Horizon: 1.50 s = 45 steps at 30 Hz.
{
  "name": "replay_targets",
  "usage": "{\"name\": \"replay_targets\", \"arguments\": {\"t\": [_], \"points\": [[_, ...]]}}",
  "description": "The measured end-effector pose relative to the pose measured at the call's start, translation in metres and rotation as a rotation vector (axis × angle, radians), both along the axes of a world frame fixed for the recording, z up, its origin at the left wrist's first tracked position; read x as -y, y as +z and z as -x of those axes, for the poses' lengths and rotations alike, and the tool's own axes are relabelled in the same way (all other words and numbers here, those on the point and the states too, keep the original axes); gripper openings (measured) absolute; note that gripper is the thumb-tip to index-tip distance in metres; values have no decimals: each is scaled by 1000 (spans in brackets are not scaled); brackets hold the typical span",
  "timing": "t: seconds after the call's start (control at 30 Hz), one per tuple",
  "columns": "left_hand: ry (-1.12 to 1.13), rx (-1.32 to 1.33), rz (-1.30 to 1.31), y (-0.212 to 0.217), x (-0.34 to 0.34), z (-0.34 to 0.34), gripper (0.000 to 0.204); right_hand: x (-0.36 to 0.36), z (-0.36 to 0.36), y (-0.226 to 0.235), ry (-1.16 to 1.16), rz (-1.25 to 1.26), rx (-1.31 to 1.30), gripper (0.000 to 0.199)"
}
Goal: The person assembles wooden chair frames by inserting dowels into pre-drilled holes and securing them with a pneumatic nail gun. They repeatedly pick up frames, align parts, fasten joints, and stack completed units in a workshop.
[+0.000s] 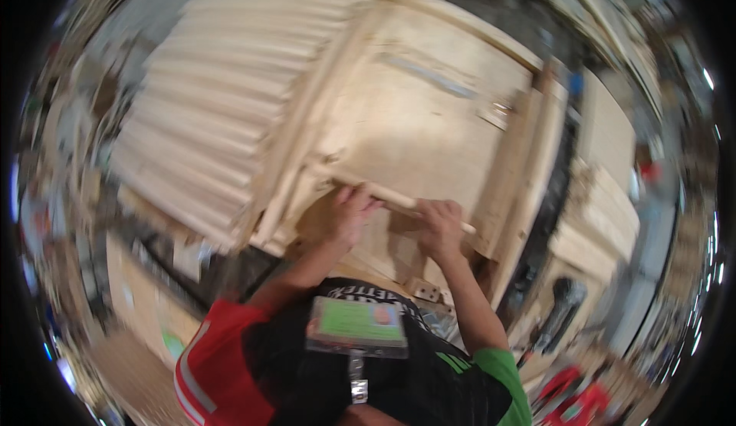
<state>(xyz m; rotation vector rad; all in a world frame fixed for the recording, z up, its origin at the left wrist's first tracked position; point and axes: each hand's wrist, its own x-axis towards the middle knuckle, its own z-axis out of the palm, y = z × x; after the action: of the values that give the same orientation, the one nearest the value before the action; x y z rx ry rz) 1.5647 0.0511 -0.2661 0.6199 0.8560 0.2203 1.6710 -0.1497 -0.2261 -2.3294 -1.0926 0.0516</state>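
Both my hands grip one pale wooden rail (395, 197), which lies slanting over a wooden worktop (414, 127) and casts a shadow on it. My left hand (354, 210) is closed near the rail's left part. Farther right, my right hand (440, 225) is wrapped round it, and the rail's end pokes out past my fingers. Left of the worktop lies a row of long pale wooden strips (222, 81), side by side. A thin grey metal strip (429, 75) rests toward the back of the worktop. The picture is smeared by motion.
Raised wooden borders (529, 188) edge the worktop. To the right stand stacked wooden boards (594, 211) and a dark-handled tool (566, 303). Small wooden blocks (425, 291) sit at the near edge. Something red (575, 395) lies at the lower right.
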Motion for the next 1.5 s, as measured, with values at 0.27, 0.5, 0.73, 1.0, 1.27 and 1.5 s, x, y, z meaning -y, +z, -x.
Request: {"name": "replay_targets", "arguments": {"t": [0.27, 0.5, 0.73, 1.0, 1.27, 1.5], "points": [[-230, -36, 33, 25, -25, 3, 34, 3, -4, 11, -13, 68, -18, 28], [-526, -154, -116, 30, -25, 40, 28, 111, -58, 137, -664, -121, 63, 29], [-599, -59, -256, 43, -18, 27, 28, 204, -53, 158, -545, 557, 255, 38], [-798, 219, -510, 57, 14, -13, 30, 171, -48, 163, -273, 395, 535, 37], [-565, 764, -1301, 100, 105, -67, 42, 22, 0, 206, 143, 57, 332, 49], [-366, 757, -440, 78, 72, -87, 39, 12, -25, 184, -1, -158, 329, 60]]}}
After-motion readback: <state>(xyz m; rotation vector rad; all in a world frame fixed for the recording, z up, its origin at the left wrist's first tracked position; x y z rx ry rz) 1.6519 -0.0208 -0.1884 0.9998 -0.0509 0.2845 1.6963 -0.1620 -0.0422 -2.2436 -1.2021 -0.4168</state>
